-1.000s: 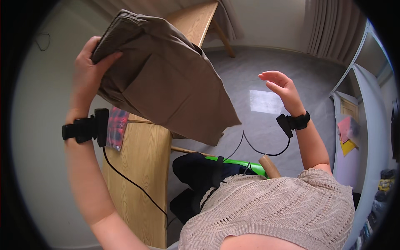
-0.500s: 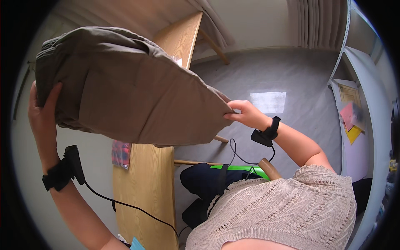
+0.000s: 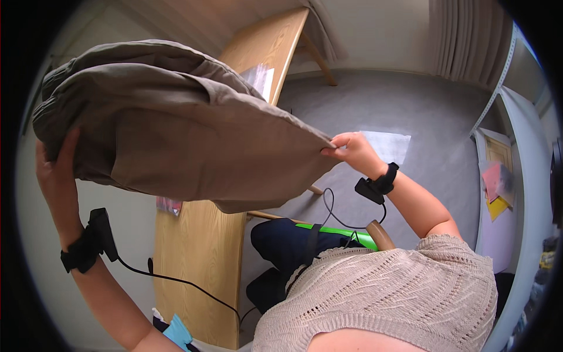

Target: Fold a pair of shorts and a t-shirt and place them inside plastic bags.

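Observation:
A pair of brown pants [image 3: 176, 135] hangs stretched sideways between my hands, above the wooden table. Its gathered waistband end is at the left, and its cloth lies in two layers that stand apart along the top. My left hand [image 3: 57, 164] grips the waistband end from below, thumb on the near side; its other fingers are partly hidden. At the opposite end, my right hand [image 3: 356, 154] pinches the tapered edge between thumb and fingers. Black straps with small boxes and cables sit round both wrists.
Beneath the pants stands a light wooden table [image 3: 193, 276] with a plastic-wrapped red patterned packet [image 3: 169, 205] on it. Another part of a wooden table [image 3: 267, 41] bears a clear plastic sheet. Light blue cloth [image 3: 177, 333] lies lower left. White shelving [image 3: 525, 152] with coloured papers stands at the right.
The two layers of the pants have spread apart at the upper left, and the waistband end has shifted left. My right hand has moved slightly right and up, still pinching the edge.

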{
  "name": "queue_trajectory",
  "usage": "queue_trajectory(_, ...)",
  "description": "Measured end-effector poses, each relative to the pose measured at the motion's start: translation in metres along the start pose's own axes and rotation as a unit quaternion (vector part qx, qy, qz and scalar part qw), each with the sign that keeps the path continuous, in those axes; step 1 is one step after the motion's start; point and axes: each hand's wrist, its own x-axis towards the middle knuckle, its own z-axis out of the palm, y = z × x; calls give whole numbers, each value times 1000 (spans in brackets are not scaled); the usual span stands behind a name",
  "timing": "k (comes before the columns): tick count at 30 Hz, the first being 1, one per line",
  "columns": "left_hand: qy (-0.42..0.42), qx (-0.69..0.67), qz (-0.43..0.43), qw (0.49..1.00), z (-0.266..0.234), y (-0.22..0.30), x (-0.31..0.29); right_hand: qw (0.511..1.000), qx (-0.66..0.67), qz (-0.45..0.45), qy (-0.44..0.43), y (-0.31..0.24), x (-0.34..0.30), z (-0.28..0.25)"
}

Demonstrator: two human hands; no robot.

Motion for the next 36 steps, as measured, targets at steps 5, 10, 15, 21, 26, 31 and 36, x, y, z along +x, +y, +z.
queue_trajectory(5, -29, 77, -125, 989, -45, -55, -59, 971, -36, -190, 142, -36, 25, -21)
queue_trajectory(10, -30, -54, -277, 959, -87, -87, -170, 966, -37, -245, 69, -86, 62, -4)
queue_trajectory(15, 9, -166, -424, 890, -109, -71, -285, 969, 22, -237, -61, -144, 89, 29)
queue_trajectory(21, 48, -173, -522, 834, -86, -79, -370, 954, 68, -236, -171, -193, 149, 86)
queue_trajectory(26, 14, -129, -625, 769, -89, -51, -347, 958, -22, -172, -229, -203, 210, 81)
queue_trajectory(31, 9, -47, -713, 699, -79, -53, -345, 942, -69, -166, -283, -173, 258, 134)
queue_trajectory(36, -109, 43, -553, 825, -83, 4, -336, 807, -212, -195, -515, -182, 144, 128)
